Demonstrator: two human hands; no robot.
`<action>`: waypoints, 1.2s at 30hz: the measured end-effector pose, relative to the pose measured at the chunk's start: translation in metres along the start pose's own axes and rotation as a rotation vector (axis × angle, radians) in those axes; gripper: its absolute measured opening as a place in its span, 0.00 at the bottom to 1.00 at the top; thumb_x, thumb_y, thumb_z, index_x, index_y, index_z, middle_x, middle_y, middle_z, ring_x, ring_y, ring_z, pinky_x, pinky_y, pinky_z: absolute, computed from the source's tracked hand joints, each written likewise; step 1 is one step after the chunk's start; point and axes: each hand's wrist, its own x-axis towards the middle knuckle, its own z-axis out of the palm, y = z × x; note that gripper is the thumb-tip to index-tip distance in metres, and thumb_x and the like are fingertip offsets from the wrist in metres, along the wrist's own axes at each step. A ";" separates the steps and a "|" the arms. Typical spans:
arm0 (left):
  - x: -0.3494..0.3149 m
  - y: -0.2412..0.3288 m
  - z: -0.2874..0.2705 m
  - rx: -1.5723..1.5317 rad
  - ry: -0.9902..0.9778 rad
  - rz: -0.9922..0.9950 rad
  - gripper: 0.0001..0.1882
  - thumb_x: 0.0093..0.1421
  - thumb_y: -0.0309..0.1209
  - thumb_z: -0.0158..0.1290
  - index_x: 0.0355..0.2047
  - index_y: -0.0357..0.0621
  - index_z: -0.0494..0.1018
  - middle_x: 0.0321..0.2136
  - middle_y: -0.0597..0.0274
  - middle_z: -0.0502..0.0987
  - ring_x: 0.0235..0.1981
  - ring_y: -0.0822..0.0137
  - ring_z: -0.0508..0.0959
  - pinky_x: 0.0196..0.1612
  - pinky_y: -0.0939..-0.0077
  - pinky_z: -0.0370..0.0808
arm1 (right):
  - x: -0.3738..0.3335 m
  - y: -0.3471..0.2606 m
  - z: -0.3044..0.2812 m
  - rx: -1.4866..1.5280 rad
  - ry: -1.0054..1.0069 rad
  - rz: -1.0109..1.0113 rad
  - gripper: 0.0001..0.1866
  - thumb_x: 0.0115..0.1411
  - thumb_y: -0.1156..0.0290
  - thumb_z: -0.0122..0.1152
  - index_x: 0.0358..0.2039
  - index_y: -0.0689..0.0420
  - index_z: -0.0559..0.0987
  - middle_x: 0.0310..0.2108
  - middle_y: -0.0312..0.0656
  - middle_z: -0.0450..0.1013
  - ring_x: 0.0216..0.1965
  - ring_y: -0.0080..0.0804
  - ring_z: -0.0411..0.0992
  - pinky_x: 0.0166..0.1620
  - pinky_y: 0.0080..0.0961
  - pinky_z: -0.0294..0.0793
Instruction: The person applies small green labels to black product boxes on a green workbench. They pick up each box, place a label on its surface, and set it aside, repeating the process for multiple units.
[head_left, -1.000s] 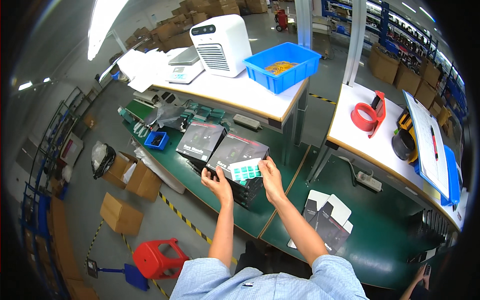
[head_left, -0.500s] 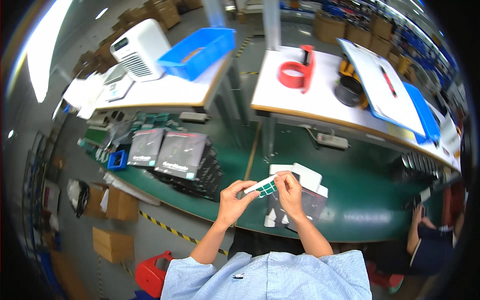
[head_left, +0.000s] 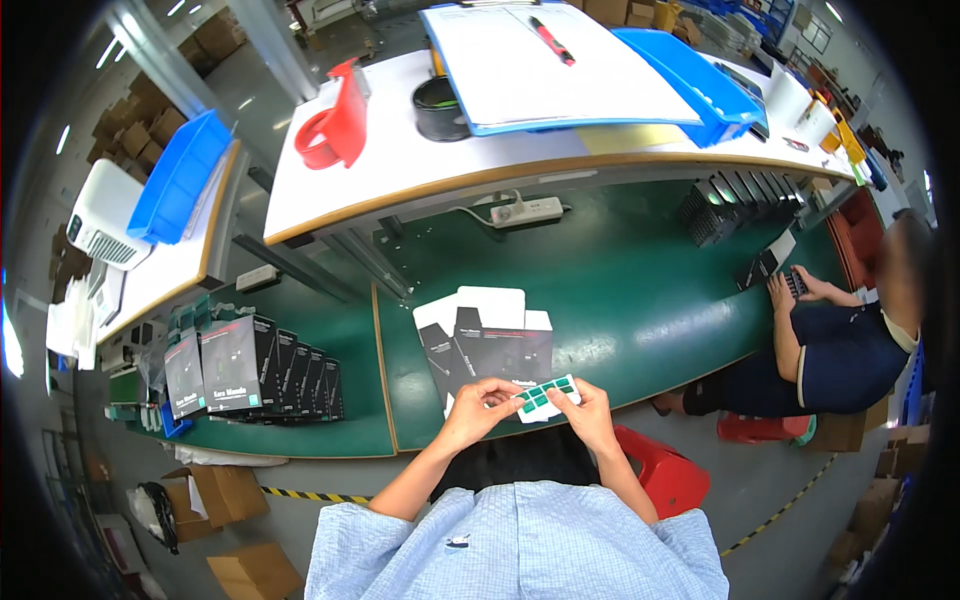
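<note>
A small white sheet of green rectangular stickers is between my hands, just in front of my body. My right hand grips its right end, thumb lying on the face. At the left end, the fingertips of my left hand are pinched together on the sheet's edge; whether a sticker has come loose there cannot be made out. Just beyond my hands, flat black-and-white cartons lie overlapping on the green bench.
Upright black boxes stand in a row at left. A raised white shelf holds a red tape dispenser, a clipboard and a blue tray. A co-worker sits at right, and a red stool is beside me.
My view has swung to the right, bringing the seated co-worker more fully into sight. The sticker sheet now lies flatter, its green face showing more, still held in both hands.
</note>
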 end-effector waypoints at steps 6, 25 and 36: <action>0.008 0.003 0.029 0.314 0.043 0.130 0.07 0.47 0.25 0.59 0.28 0.37 0.77 0.27 0.59 0.77 0.26 0.73 0.75 0.31 0.79 0.72 | -0.012 0.007 -0.023 -0.181 0.099 -0.058 0.09 0.54 0.70 0.60 0.27 0.64 0.77 0.19 0.35 0.73 0.23 0.14 0.67 0.25 0.17 0.66; -0.002 -0.010 0.111 0.767 0.381 0.454 0.04 0.45 0.27 0.58 0.23 0.41 0.77 0.26 0.63 0.78 0.29 0.63 0.75 0.43 0.68 0.68 | -0.030 0.029 -0.065 -0.322 0.210 -0.208 0.07 0.52 0.73 0.60 0.25 0.64 0.76 0.17 0.44 0.71 0.18 0.21 0.68 0.22 0.22 0.65; -0.018 -0.033 0.091 0.785 0.254 0.480 0.05 0.46 0.25 0.57 0.25 0.39 0.76 0.31 0.60 0.77 0.33 0.61 0.74 0.44 0.66 0.67 | -0.058 0.044 -0.030 -0.250 0.335 -0.109 0.08 0.54 0.72 0.59 0.27 0.65 0.77 0.16 0.38 0.71 0.19 0.14 0.64 0.22 0.17 0.63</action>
